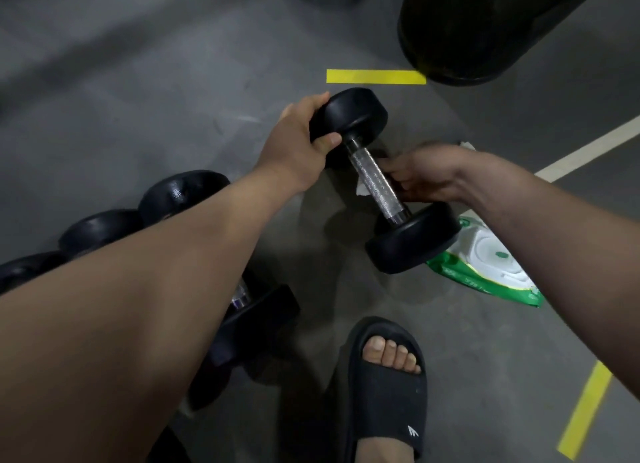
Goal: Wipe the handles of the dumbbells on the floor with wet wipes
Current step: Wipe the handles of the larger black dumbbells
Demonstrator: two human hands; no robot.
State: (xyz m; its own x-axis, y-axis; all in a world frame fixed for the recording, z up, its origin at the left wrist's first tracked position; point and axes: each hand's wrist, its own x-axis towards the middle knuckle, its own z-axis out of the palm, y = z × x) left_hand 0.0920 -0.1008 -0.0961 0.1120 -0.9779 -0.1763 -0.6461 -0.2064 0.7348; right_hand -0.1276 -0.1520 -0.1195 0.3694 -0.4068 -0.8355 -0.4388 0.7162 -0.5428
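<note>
A black dumbbell point(412, 241) with a knurled silver handle point(375, 182) is tilted above the grey floor. My left hand point(301, 140) grips its upper weight head point(349, 116). My right hand point(426, 175) is curled round the handle from the right, holding a white wet wipe point(362, 188) whose edges stick out under the handle and behind the hand. The green and white wet wipe pack point(491, 265) lies on the floor under my right forearm, partly hidden by the lower weight head.
Several more black dumbbells point(180, 192) lie in a row at the left, mostly hidden by my left forearm. A foot in a black slide sandal point(388, 390) stands at the bottom centre. A large black base point(485, 29) stands at the top right. Yellow tape strips point(375, 76) mark the floor.
</note>
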